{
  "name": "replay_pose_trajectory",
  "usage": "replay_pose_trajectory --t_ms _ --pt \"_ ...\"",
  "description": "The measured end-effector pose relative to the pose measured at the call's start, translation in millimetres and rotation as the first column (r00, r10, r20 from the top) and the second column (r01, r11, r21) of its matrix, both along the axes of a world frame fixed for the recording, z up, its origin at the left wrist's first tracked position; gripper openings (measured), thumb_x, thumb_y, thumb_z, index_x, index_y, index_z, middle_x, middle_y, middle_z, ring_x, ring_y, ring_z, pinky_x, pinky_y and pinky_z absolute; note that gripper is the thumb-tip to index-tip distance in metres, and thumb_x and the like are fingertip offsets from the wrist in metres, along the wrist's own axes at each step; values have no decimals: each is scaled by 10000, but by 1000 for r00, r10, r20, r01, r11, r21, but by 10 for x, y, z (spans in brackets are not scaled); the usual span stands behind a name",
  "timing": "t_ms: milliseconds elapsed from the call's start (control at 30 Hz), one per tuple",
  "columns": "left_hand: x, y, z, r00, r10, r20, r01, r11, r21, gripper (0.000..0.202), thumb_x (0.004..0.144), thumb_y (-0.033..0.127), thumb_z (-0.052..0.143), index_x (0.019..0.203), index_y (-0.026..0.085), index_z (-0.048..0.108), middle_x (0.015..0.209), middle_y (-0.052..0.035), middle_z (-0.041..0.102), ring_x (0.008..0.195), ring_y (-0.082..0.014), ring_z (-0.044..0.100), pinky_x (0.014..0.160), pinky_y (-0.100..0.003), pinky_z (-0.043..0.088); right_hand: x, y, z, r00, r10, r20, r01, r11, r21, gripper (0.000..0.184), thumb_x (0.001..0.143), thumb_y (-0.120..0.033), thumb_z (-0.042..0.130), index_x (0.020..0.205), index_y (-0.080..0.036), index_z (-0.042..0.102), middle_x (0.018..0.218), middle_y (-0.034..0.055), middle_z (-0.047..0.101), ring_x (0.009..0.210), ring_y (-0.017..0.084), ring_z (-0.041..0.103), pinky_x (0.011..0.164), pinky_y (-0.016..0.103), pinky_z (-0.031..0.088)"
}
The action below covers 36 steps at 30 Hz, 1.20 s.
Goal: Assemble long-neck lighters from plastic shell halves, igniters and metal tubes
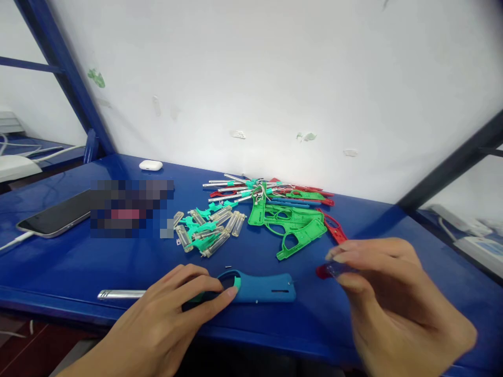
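Note:
A blue long-nosed gas lighter point(263, 287) lies on its side near the table's front edge. Its silver tube point(121, 294) sticks out to the left, and a green trigger point(237, 283) shows in its loop. My left hand point(173, 298) rests over the lighter's middle, thumb and fingers closed on it around the loop. Off the lighter's right end, my right hand point(389, 293) pinches a small screwdriver point(325, 270) with a clear and red handle. Its thin shaft is faint and points left toward the lighter's end; contact cannot be made out. A tiny screw point(228, 267) lies behind the lighter.
Clear fuel tanks point(238, 224) and green triggers are heaped behind my left hand. Green half-shells point(302, 235), red shells point(335, 226) and silver tubes point(220, 184) with wires lie farther back. A phone point(58, 214) and white earbud case point(151, 165) sit left. A white wall point(275, 78) stands behind.

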<state>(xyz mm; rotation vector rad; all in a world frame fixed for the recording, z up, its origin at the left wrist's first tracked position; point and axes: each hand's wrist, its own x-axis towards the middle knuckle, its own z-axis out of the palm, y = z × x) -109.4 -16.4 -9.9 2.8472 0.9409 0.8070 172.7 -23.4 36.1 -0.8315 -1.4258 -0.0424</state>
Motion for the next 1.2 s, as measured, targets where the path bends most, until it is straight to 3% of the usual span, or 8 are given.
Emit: replay_pose_trajectory --t_ms 133,267,467,733,867,1033,1133,1200 --pt "4 16 2 1000 -11 1 11 1000 3 635 972 -45 410 1480 286 599 1184 -36 716 1098 -203 618 961 -295 555 42 -22 -33 1000 -13 -26 9 988 -157 163 991 -152 688 1002 -255 814 1000 9 800 891 189 739 787 337 588" --pt "0 9 -20 1000 -9 -1 9 1000 -3 645 978 -46 404 1498 290 583 1196 -40 709 1112 -203 612 978 -298 546 43 1 -35 999 16 -44 -18 998 -52 178 883 -137 825 1014 -253 794 863 -27 755 754 159 670 658 303 544" --pt "-9 -7 -39 1000 -9 -7 9 1000 -14 682 977 -57 405 1543 300 535 1208 -39 697 1127 -203 599 989 -304 539 32 -29 -45 999 -20 40 26 990 -136 152 1008 -197 686 1057 -269 811 1043 -13 804 940 162 735 860 300 602" --pt "7 13 -15 1000 -8 -10 8 1000 -5 670 981 -51 400 1539 294 539 1194 -46 702 1105 -210 610 970 -316 553 -110 47 -27 965 102 -240 -107 994 -9 311 772 -24 851 924 -227 671 770 -54 695 721 210 786 680 363 679" --pt "7 0 -45 1000 5 9 -5 1000 -8 685 972 -55 401 1529 315 548 1190 -44 700 1095 -212 613 963 -324 556 -97 41 -36 969 42 -242 -28 998 61 437 726 15 872 1031 -250 705 847 -60 685 664 179 758 605 341 645" --pt "6 -5 -41 1000 3 20 -3 1000 -8 632 979 -39 409 1480 296 598 1167 -52 705 1074 -212 621 949 -318 561 37 -86 -20 997 -53 62 63 983 -173 199 992 -183 685 1115 -266 818 1091 15 822 990 230 779 874 385 635" --pt "13 0 -8 1000 -12 21 12 1000 -2 580 989 -26 434 1447 274 623 1144 -56 705 1056 -211 622 938 -312 561 17 -102 30 995 -84 -45 72 971 -226 129 916 -198 787 1004 -285 823 1020 -22 831 922 208 783 836 343 641" --pt "15 0 -2 1000 -16 27 16 1000 -3 576 991 -27 438 1445 274 623 1144 -57 701 1061 -211 617 938 -310 556 -26 -68 49 989 -73 -128 54 988 -143 180 818 -152 868 926 -281 803 868 -41 796 798 187 742 713 323 618"
